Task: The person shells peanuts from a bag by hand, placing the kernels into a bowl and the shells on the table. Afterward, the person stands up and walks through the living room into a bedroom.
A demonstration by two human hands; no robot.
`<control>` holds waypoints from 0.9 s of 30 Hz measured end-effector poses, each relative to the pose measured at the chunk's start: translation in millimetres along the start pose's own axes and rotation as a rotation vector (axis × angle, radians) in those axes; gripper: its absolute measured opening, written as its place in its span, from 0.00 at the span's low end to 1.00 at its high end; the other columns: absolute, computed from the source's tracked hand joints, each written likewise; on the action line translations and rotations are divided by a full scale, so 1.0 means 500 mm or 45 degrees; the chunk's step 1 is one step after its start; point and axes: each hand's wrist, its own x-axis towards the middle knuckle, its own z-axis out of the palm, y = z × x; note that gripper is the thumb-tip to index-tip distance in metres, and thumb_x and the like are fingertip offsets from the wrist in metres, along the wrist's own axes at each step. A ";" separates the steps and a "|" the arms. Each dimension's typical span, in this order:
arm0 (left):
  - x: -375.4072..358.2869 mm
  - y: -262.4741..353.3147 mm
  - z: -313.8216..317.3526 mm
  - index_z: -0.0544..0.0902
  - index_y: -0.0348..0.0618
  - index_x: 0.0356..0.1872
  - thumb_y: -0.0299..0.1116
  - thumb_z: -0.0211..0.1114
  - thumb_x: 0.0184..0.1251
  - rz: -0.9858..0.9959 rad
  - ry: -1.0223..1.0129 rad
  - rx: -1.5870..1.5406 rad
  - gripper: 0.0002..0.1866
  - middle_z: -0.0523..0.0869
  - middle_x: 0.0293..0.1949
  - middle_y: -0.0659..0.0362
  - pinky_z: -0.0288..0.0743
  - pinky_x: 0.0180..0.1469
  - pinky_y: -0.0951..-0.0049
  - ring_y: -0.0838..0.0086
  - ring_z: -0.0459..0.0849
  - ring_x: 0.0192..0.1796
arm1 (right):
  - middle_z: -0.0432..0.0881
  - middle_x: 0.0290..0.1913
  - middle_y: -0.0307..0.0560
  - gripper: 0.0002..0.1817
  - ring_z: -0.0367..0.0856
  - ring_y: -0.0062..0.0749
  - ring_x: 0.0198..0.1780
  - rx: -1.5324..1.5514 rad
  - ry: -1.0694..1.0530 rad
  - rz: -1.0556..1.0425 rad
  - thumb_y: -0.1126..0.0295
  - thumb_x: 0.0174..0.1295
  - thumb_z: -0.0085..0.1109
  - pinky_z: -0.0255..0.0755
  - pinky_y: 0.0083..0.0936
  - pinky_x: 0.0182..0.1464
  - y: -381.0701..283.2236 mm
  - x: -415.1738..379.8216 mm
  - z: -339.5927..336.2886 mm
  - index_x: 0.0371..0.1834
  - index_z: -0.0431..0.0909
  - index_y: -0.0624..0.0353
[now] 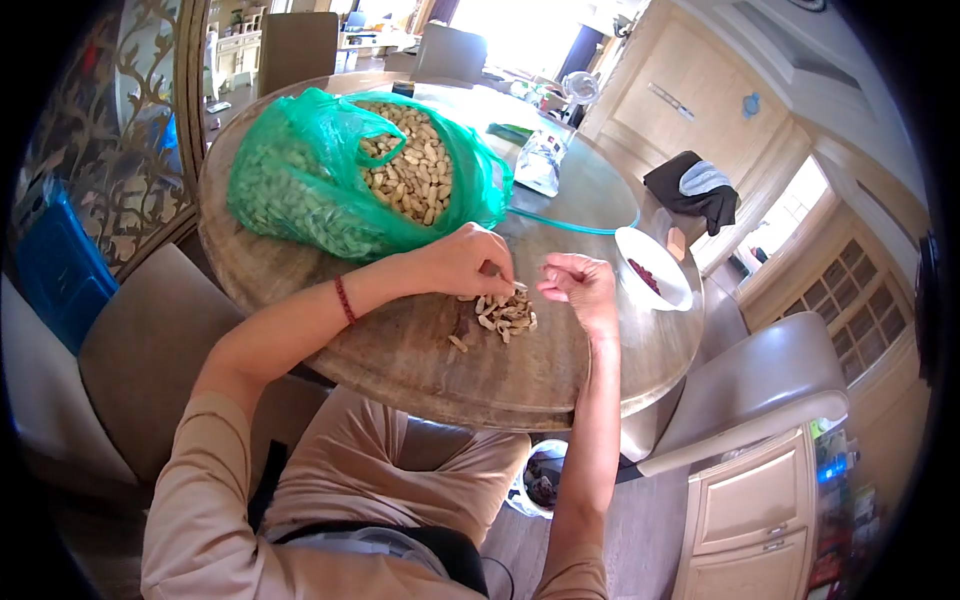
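My left hand [468, 262], with a red bracelet [344, 299] at its wrist, hangs over a small pile of peanut shells [507, 312] on the round table. Its fingers are curled down with the tips close together; whatever they hold is hidden. Just right of the pile, my right hand [582, 288] is raised with thumb and fingertips drawn together, and anything between them is too small to name. Behind my left hand, a green plastic bag [300, 190] gapes over many unshelled peanuts [415, 170]. A white bowl [672, 292] with dark red kernels [645, 275] stands beside my right hand.
A white packet [541, 163] and a dark-lidded jar [403, 89] are toward the far side of the round table [470, 385]. Below its front edge stands a bin [540, 480]. Chairs [755, 390] surround the table, one with dark clothing [692, 190] on it.
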 end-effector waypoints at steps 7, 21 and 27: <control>0.006 0.041 -0.048 0.66 0.41 0.20 0.41 0.78 0.34 -0.034 -0.457 0.042 0.26 0.70 0.15 0.62 0.58 0.19 0.74 0.75 0.68 0.17 | 0.82 0.30 0.48 0.10 0.82 0.30 0.30 -0.588 1.066 -0.444 0.85 0.55 0.50 0.76 0.21 0.33 0.066 0.059 -0.168 0.35 0.81 0.68; -0.011 0.001 0.021 0.69 0.35 0.40 0.36 0.73 0.40 -0.187 -0.414 0.305 0.28 0.76 0.35 0.47 0.69 0.41 0.62 0.52 0.76 0.40 | 0.81 0.34 0.57 0.09 0.82 0.46 0.36 -1.165 0.896 -0.619 0.82 0.50 0.55 0.74 0.32 0.41 0.084 0.067 -0.146 0.34 0.82 0.63; -0.002 0.030 -0.004 0.74 0.39 0.37 0.38 0.71 0.45 0.007 -0.158 0.351 0.20 0.78 0.31 0.49 0.71 0.38 0.64 0.57 0.79 0.37 | 0.82 0.35 0.55 0.09 0.82 0.44 0.37 -0.941 0.590 -0.824 0.80 0.50 0.56 0.74 0.31 0.41 -0.034 0.085 0.018 0.35 0.81 0.64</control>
